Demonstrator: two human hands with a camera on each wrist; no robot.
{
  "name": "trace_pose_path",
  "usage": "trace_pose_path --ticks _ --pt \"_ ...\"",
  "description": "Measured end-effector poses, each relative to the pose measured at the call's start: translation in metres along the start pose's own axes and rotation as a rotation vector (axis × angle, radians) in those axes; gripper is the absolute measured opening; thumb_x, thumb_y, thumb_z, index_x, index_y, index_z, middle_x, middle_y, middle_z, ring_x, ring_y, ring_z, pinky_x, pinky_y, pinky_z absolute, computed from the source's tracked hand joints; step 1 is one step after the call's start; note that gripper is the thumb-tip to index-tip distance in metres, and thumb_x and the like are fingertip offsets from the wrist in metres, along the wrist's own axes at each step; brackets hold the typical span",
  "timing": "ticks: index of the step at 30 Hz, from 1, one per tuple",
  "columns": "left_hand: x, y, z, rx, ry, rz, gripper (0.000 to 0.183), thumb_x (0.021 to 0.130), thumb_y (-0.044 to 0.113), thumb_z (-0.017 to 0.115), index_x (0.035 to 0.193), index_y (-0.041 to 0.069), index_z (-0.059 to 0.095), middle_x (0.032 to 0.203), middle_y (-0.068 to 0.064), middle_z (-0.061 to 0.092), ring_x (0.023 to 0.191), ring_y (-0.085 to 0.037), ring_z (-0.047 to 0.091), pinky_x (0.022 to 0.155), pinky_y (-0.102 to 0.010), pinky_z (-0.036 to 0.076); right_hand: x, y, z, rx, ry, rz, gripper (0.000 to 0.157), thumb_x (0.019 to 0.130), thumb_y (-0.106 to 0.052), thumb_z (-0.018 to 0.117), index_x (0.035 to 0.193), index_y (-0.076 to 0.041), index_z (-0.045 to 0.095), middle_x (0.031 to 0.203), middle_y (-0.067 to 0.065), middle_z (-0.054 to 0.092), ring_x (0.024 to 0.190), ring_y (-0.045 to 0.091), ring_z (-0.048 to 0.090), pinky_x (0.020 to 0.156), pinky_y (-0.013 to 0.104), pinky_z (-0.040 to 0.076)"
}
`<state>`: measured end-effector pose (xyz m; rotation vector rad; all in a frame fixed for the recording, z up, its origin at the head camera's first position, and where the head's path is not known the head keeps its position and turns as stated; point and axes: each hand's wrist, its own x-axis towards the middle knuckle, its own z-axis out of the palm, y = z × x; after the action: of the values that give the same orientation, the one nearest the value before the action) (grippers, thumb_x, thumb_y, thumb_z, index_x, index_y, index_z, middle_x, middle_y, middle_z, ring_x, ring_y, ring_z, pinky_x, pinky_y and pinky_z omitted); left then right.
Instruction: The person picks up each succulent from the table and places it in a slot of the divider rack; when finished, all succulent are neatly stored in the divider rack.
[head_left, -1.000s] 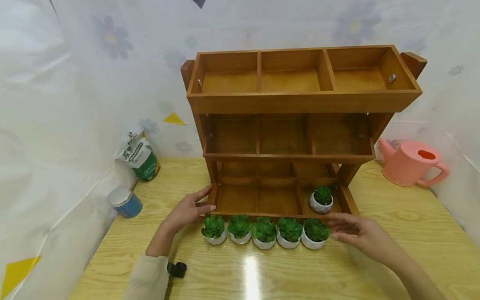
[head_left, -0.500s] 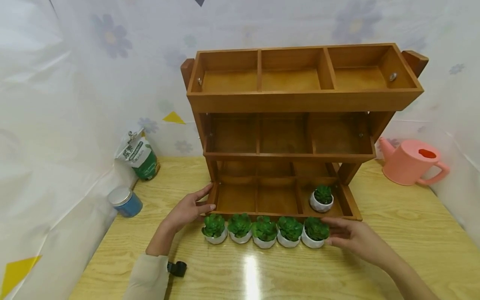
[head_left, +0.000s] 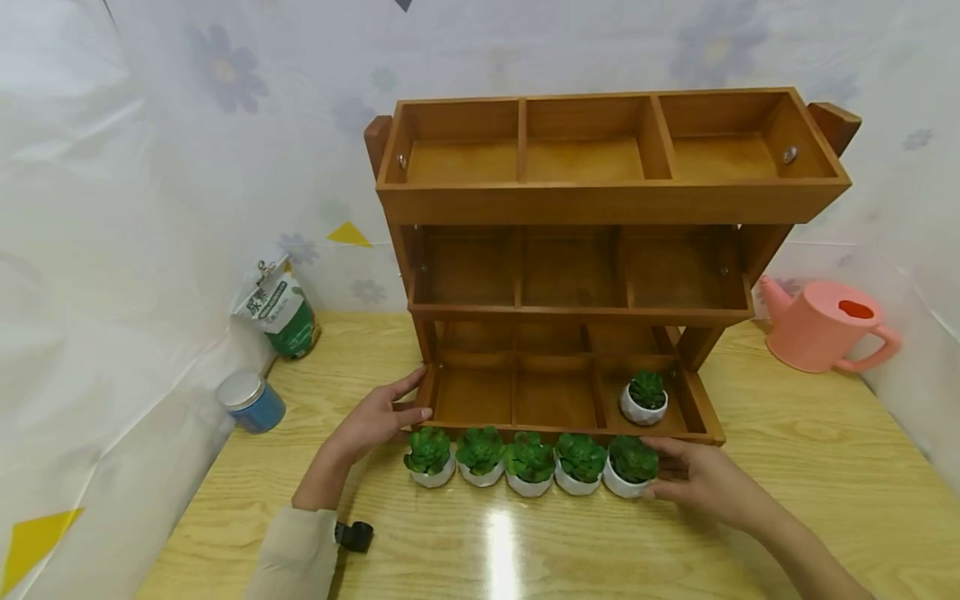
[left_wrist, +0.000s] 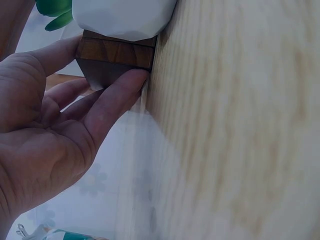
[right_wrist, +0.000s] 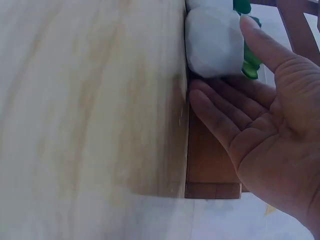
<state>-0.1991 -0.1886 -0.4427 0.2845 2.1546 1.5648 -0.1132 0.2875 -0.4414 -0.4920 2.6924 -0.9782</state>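
Observation:
A brown wooden three-tier plant stand (head_left: 607,207) faces me, each tier divided into compartments. My left hand (head_left: 378,425) holds the front left corner of its lowest tier, thumb and fingers on either side of the wood (left_wrist: 116,52) in the left wrist view. One potted succulent (head_left: 643,400) sits in the lowest tier's right compartment. Several more line up on the table along the front. My right hand (head_left: 708,482) is at the rightmost potted succulent (head_left: 632,467) of that row. In the right wrist view its fairly straight fingers touch the white pot (right_wrist: 215,42), with the thumb near the rim.
A pink watering can (head_left: 825,327) stands right of the stand. At the left are a blue jar (head_left: 251,404) with a silver lid and a clipped green-and-white bag (head_left: 281,312). Patterned sheeting (head_left: 300,150) hangs behind the wooden table (head_left: 420,550).
My right hand has moved left, up against the rightmost pot of the row. My left hand stays on the stand's corner, and the pots keep their places.

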Motion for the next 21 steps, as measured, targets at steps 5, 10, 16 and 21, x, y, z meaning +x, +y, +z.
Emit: trace_pose_path --ticks 5,10,16,21 --pt "0.0002 -0.0007 -0.0012 0.009 0.002 0.003 0.076 0.102 0.022 0.063 0.164 0.026 0.019 0.171 -0.007 0.014 0.143 -0.04 0.045 0.09 -0.044 0.059 0.002 -0.0045 0.0056 -0.115 0.039 0.035 0.082 0.079 -0.061 0.078 0.139 -0.007 0.062 0.126 0.012 0.071 0.109 0.027 0.07 0.084 0.038 0.058" --pt "0.0005 -0.0014 -0.0012 0.007 -0.001 0.001 0.076 0.102 0.022 0.063 0.164 0.026 0.019 0.171 -0.007 0.014 0.144 -0.04 0.044 0.092 -0.045 0.058 0.0032 -0.0068 0.0072 -0.129 0.057 0.039 0.078 0.079 -0.057 0.08 0.137 -0.008 0.063 0.124 0.012 0.072 0.107 0.026 0.071 0.082 0.039 0.058" --pt "0.0004 -0.0017 -0.0008 0.01 0.002 -0.006 0.076 0.102 0.023 0.063 0.164 0.026 0.019 0.171 -0.008 0.016 0.143 -0.04 0.044 0.093 -0.046 0.058 0.0027 -0.0061 0.0078 -0.129 0.065 0.032 0.078 0.079 -0.057 0.081 0.136 -0.007 0.063 0.12 0.009 0.074 0.1 0.02 0.072 0.078 0.031 0.057" --pt "0.0007 -0.0014 -0.0008 0.005 -0.002 -0.007 0.077 0.102 0.024 0.063 0.164 0.027 0.018 0.17 -0.01 0.019 0.144 -0.04 0.044 0.093 -0.045 0.058 0.0 -0.0057 0.0049 -0.118 0.106 0.017 0.075 0.08 -0.054 0.082 0.135 -0.007 0.064 0.123 0.009 0.073 0.104 0.021 0.072 0.08 0.031 0.058"
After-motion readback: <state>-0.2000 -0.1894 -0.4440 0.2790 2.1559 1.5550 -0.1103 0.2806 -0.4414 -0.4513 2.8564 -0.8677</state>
